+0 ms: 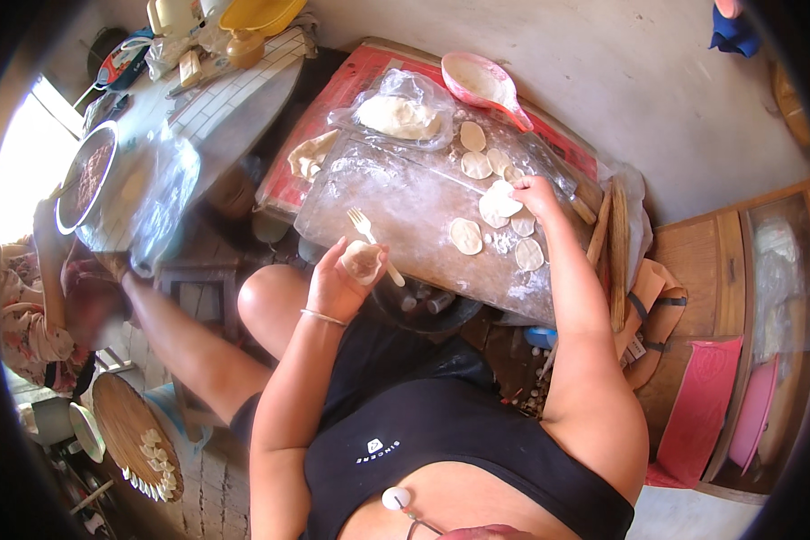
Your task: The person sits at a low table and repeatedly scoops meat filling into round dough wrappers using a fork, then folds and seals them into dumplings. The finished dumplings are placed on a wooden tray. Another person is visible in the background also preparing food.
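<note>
In my left hand [337, 280], raised in front of the board's near edge, lies a round dough wrapper [362, 263] with a smear of brownish filling on it. A pale fork [361, 221] shows just beyond it, its handle passing behind my fingers; whether I grip it or it rests on the board I cannot tell. My right hand [538, 196] pinches the edge of another dough wrapper [501, 200] over the floured wooden board [405, 196]. Several flat wrappers surround it, one of them [466, 236] apart to the left. Farther back, a dough lump [398, 117] sits in clear plastic.
A pink scoop [479, 81] holds flour behind the board. Wooden sticks [619, 270] stand at its right. Left, a person [47, 290] sits by a bowl of filling [94, 175] on a table. Below, a round board [125, 418] bears several dumplings. A dark basin [425, 314] is underneath.
</note>
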### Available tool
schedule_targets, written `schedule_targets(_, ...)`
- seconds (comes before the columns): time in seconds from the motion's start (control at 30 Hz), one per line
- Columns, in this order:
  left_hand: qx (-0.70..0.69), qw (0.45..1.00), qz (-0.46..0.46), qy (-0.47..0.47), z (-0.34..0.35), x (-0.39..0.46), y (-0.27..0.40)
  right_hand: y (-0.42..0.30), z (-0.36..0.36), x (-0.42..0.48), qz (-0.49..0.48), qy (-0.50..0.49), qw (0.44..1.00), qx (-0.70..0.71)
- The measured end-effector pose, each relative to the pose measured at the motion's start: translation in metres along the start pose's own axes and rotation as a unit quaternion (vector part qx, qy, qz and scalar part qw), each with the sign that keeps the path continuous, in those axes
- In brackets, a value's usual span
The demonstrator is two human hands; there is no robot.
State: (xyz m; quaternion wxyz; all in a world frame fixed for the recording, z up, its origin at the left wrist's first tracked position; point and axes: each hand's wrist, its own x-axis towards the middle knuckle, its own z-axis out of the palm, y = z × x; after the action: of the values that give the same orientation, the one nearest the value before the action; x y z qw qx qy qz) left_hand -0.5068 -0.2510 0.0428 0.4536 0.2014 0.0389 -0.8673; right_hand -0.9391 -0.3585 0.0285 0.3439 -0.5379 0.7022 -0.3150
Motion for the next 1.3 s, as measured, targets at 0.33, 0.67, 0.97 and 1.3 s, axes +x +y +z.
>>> schedule_targets(0.33,-0.003,1.0,-0.003,-0.012,0.006,0.0,-0.002,0.023,0.011,0.015,0.056,-0.031,0.978,-0.199)
schedule_targets(0.67,-0.006,1.0,0.001,-0.015,-0.002,-0.008,0.002,-0.023,0.033,-0.009,0.085,0.007,0.972,-0.22)
schedule_targets(0.97,-0.011,1.0,0.005,-0.017,-0.005,-0.013,0.003,-0.02,0.043,-0.018,0.038,0.02,0.967,-0.25)
schedule_targets(1.3,-0.022,1.0,0.001,-0.016,-0.003,-0.015,0.001,-0.018,0.03,-0.026,0.045,0.009,0.999,-0.021)
